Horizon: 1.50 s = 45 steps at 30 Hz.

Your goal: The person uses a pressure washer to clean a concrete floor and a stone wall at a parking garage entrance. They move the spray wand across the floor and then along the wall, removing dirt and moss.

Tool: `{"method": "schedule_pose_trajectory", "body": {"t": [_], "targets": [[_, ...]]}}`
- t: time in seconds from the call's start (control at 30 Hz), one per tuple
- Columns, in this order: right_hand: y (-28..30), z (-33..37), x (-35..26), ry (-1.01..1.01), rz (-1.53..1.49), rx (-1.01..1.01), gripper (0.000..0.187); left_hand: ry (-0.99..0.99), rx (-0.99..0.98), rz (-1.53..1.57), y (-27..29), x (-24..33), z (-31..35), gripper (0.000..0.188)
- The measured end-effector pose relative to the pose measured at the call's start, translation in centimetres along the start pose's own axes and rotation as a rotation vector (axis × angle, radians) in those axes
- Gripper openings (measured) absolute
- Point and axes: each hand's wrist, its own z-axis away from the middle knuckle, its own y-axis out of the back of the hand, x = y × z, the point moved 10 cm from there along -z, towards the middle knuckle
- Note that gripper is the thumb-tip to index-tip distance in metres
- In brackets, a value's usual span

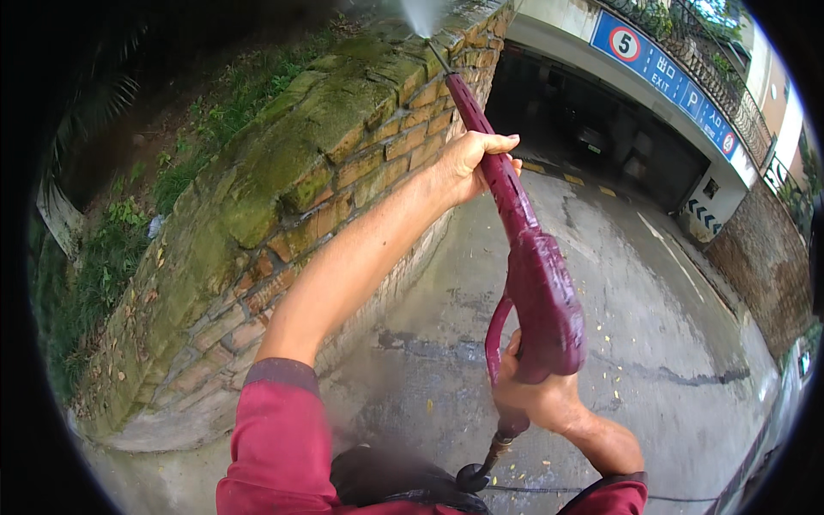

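Both hands hold a dark red pressure washer gun (541, 283), which slants up and away to the left. My left hand (481, 165) is wrapped round the long barrel, its thumb laid across the top. Lower down, my right hand (541, 396) grips the handle behind the trigger guard; most of its fingers are hidden by the gun body. From the thin metal nozzle (439, 58) a white water spray (422, 15) fans out at the far end of the stone wall (283, 172). Green moss covers much of that wall's top.
A concrete driveway (601, 343), wet in patches, slopes to a dark garage entrance (592, 120) under a blue sign (665, 69). Grass and plants (112, 249) grow left of the wall. A thin black hose (592, 490) lies across the ground near me. A rough wall (755, 266) borders the right.
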Motion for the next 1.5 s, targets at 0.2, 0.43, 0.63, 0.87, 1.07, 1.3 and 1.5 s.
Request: {"method": "schedule_pose_trajectory", "body": {"t": [0.2, 0.43, 0.63, 0.87, 1.07, 1.3, 1.5], "targets": [[0.1, 4.7, -1.8, -0.145, -0.122, -0.045, 0.034, -0.027, 0.009, 0.057, -3.2, 0.5, 3.3, 0.019], [-5.9, 7.9, -5.1, -0.179, -0.144, -0.008, 0.03, 0.014, -0.086, 0.05, -1.0, 4.8, 10.2, 0.023], [-12.1, 10.6, -8.6, -0.201, -0.077, -0.033, 0.029, 0.111, -0.175, -0.011, 2.4, 7.1, 16.5, 0.014], [-14.2, 12.1, -12.2, -0.197, -0.039, 0.045, 0.021, 0.122, -0.158, 0.067, 3.3, 8.4, 19.4, 0.032], [-14.6, 8.1, -11.9, -0.235, 0.159, -0.005, 0.025, 0.042, 0.027, -0.029, 4.1, 9.9, 20.6, 0.043], [-17.0, 11.7, -11.5, -0.168, 0.138, -0.048, 0.02, 0.054, 0.06, -0.125, 5.5, 8.8, 27.4, 0.032], [-21.2, 9.3, -13.2, -0.182, 0.229, -0.057, 0.032, -0.005, 0.145, -0.109, 9.4, 12.8, 27.4, 0.028]]}}
